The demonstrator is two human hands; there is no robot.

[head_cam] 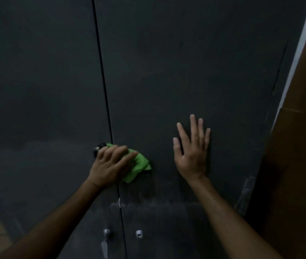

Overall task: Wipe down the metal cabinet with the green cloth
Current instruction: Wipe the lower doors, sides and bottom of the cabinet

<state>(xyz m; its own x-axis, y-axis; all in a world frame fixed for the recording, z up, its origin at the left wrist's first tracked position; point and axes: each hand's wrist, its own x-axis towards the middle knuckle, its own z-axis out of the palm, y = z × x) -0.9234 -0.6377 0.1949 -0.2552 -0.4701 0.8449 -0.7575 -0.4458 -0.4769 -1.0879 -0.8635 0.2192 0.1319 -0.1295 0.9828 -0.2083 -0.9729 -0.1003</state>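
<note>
The left hand (pixel 111 163) presses the bunched green cloth (pixel 139 167) against the dark metal cabinet (pixel 167 71), fingers curled over it, right at the seam between the two doors. The right hand (pixel 191 152) lies flat, fingers spread, on the right door. Below sit two small metal lock fittings (pixel 139 234).

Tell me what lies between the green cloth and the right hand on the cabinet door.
Only bare dark door panel of the metal cabinet shows between the green cloth and the flat right hand, in the head view.
</note>
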